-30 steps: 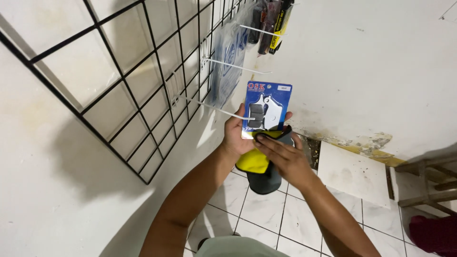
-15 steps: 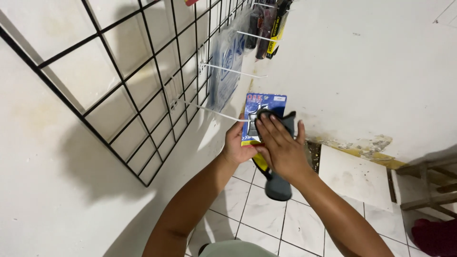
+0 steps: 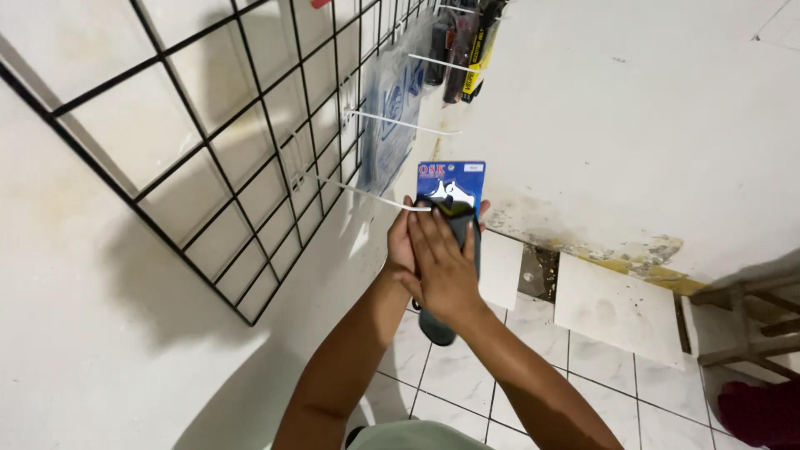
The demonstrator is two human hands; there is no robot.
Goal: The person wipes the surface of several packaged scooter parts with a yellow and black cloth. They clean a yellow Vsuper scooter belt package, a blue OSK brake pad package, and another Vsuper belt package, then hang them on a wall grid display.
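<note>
- Blue carded package (image 3: 451, 185) held up against the free end of a white wire peg (image 3: 367, 193), just beside the black wall grid (image 3: 217, 158).
- Left hand (image 3: 402, 246) behind the card, fingers curled round its lower left edge; gripping it, though mostly hidden by the other hand.
- Right hand (image 3: 443, 265) laid flat over the front, fingers (image 3: 429, 237) stretched out and pressed on the card rather than closed round it; dark rounded object (image 3: 437, 327) poking out under the palm, hold on it impossible to tell.
- Hang hole not visible from the head view, so peg tip and hole alignment uncertain.
- Likely slip: peg tip missing the hole and skidding over the card, bending or tearing the top edge.
- Likely push fault: too much pressure with the flat right hand, flexing the thin peg or rocking the grid on the wall.
- Likely drop: flat right palm giving little hold, so card or dark object falling to the tiled floor (image 3: 583, 367) if the left grip loosens.
- Possible snag: clear-bagged goods (image 3: 387, 117) on the next peg (image 3: 408, 125) up, close enough to be knocked.
</note>
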